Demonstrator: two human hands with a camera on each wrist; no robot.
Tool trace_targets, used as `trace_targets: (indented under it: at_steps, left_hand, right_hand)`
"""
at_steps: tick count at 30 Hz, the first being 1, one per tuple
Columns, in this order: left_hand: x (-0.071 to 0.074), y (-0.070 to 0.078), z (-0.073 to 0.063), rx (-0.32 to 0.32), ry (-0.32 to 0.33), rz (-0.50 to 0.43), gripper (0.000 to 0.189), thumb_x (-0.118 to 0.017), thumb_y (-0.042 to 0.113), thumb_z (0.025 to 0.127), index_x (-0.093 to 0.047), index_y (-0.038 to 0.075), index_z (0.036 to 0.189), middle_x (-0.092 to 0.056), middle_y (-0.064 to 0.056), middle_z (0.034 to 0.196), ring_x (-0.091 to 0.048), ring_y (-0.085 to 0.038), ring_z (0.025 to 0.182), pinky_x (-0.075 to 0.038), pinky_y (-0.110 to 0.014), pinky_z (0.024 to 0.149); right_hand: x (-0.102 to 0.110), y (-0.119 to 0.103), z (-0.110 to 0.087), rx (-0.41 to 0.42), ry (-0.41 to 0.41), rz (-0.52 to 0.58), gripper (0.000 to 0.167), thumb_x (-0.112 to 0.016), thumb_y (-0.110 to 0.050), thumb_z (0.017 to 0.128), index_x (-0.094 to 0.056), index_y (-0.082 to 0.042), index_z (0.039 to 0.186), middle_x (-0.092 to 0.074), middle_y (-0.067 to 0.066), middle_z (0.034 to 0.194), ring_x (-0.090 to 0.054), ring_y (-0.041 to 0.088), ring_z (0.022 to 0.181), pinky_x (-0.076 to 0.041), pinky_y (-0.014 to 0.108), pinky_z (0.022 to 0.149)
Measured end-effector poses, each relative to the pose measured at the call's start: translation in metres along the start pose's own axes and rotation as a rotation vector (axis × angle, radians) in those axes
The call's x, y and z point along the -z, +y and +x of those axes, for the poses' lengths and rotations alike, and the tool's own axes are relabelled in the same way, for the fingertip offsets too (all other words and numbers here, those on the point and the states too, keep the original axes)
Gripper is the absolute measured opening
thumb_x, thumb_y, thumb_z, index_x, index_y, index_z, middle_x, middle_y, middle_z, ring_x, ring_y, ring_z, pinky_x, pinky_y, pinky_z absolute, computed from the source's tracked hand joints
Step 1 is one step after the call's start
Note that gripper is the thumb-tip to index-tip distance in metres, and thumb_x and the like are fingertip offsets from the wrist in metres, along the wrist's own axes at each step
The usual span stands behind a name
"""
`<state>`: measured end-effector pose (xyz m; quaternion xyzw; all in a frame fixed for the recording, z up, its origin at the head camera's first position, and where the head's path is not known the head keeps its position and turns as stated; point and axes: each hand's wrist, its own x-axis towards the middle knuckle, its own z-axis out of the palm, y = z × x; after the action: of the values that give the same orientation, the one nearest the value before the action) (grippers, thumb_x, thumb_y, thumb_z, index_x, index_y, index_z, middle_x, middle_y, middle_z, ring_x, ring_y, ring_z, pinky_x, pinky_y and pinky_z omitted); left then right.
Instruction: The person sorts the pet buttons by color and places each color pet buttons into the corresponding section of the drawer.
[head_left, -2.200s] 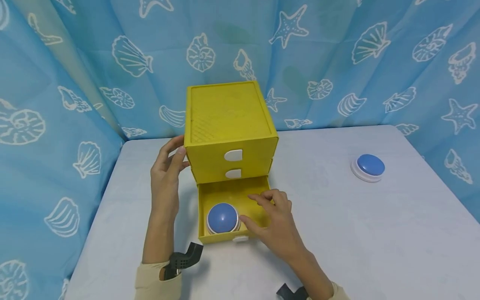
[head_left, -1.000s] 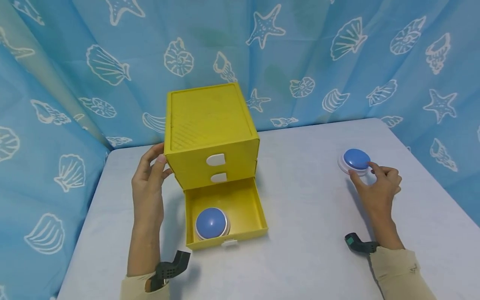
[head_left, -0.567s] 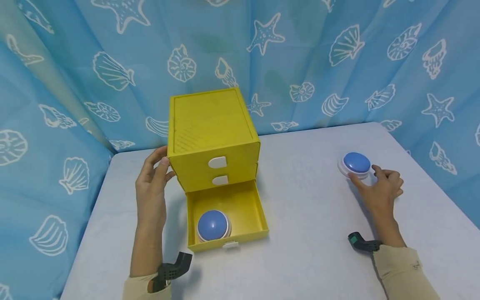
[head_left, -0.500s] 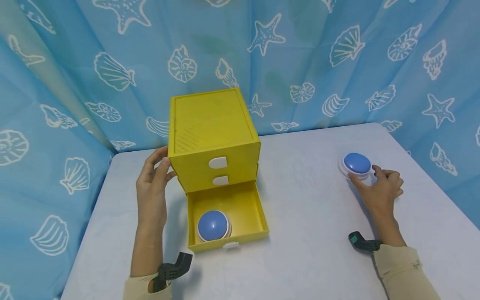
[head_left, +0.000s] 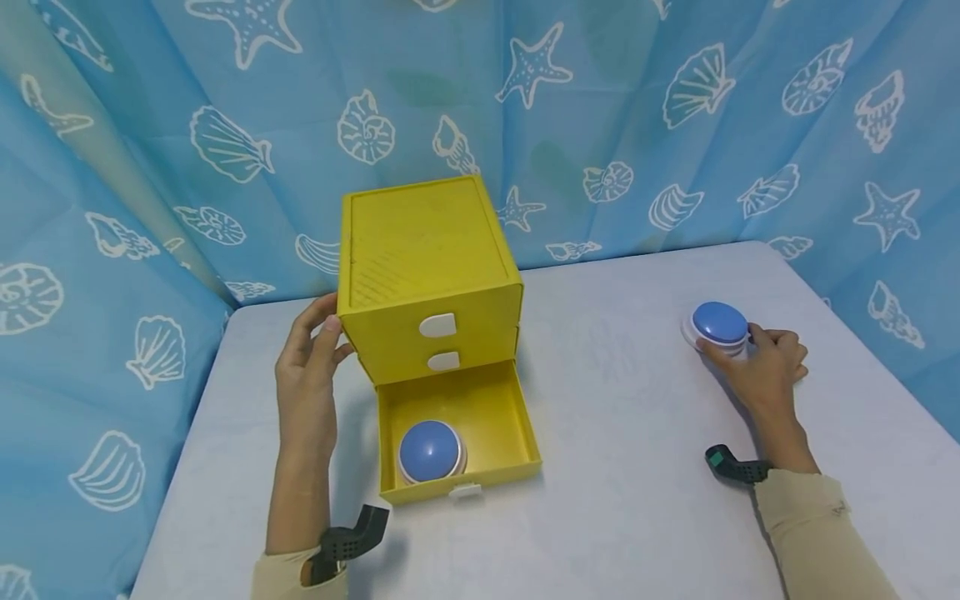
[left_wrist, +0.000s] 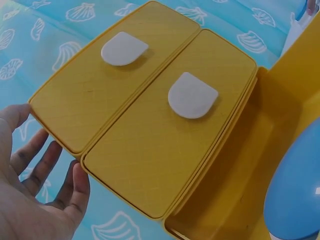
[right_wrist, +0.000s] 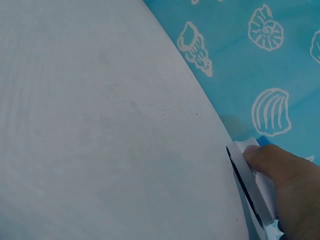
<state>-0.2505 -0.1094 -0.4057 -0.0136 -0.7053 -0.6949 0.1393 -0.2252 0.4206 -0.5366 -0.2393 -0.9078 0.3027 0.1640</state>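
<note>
A yellow drawer cabinet stands left of centre, its bottom drawer pulled out. Inside that drawer, at the front left, sits a push button with a blue dome and white base. My left hand rests its fingertips against the cabinet's left side; in the left wrist view the fingers meet the edge of the drawer fronts. Far to the right, my right hand pinches a second blue push button between thumb and fingers. The right wrist view shows the thumb on its white base.
Two upper drawers with white handles are closed. A white-covered table carries everything. Blue curtain with shell prints hangs behind and at both sides. Each wrist wears a black camera mount.
My right hand has gone from the open drawer to the second push button at the right, and its fingers have closed on the rim. The left hand has stayed at the cabinet's side.
</note>
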Motion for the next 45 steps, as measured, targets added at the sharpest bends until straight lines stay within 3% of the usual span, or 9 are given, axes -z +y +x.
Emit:
trace_targets:
  at_steps: [7,17,31,40,45]
  left_hand:
    - [-0.001,-0.001,0.000,0.002,0.004,-0.001,0.047,-0.064,0.049,0.095,-0.059,0.028,0.137,-0.055,0.008,0.140,-0.054,-0.017,0.123,-0.046,-0.039,0.104]
    - [0.004,-0.001,0.001,0.006,-0.010,0.002,0.046,-0.062,0.048,0.097,-0.059,0.027,0.138,-0.054,0.008,0.140,-0.052,-0.016,0.123,-0.046,-0.040,0.104]
    - [0.003,0.000,0.003,-0.009,-0.019,-0.008,0.046,-0.063,0.048,0.096,-0.059,0.026,0.137,-0.054,0.008,0.140,-0.053,-0.017,0.122,-0.046,-0.040,0.103]
    - [0.003,-0.001,0.005,-0.039,-0.034,-0.031,0.044,-0.063,0.046,0.097,-0.060,0.025,0.136,-0.055,0.006,0.138,-0.054,-0.017,0.121,-0.047,-0.039,0.102]
    - [0.003,-0.002,0.004,-0.032,-0.029,-0.031,0.045,-0.063,0.046,0.097,-0.060,0.025,0.137,-0.056,0.006,0.138,-0.054,-0.018,0.121,-0.046,-0.040,0.102]
  right_hand:
    - [0.001,0.000,-0.005,-0.035,0.012,0.042,0.098,-0.073,-0.055,0.084,-0.035,0.005,0.151,-0.030,0.031,0.137,-0.022,0.046,0.127,-0.031,0.063,0.089]
    - [-0.003,-0.023,-0.035,-0.020,0.031,0.139,0.092,-0.076,-0.052,0.084,-0.040,0.001,0.151,-0.033,0.024,0.138,-0.027,0.039,0.129,-0.031,0.062,0.097]
    - [-0.021,-0.076,-0.099,0.336,0.120,0.282,0.069,-0.092,-0.018,0.068,-0.065,0.009,0.125,-0.048,0.019,0.110,-0.045,0.029,0.113,-0.034,0.046,0.085]
    - [-0.028,-0.103,-0.137,0.429,0.077,0.369,0.070,-0.095,-0.012,0.062,-0.066,0.006,0.123,-0.049,0.016,0.113,-0.047,0.021,0.112,-0.034,0.043,0.088]
    - [-0.034,-0.119,-0.155,0.496,0.066,0.407,0.070,-0.096,-0.012,0.060,-0.068,0.003,0.122,-0.050,0.013,0.113,-0.049,0.021,0.109,-0.034,0.034,0.089]
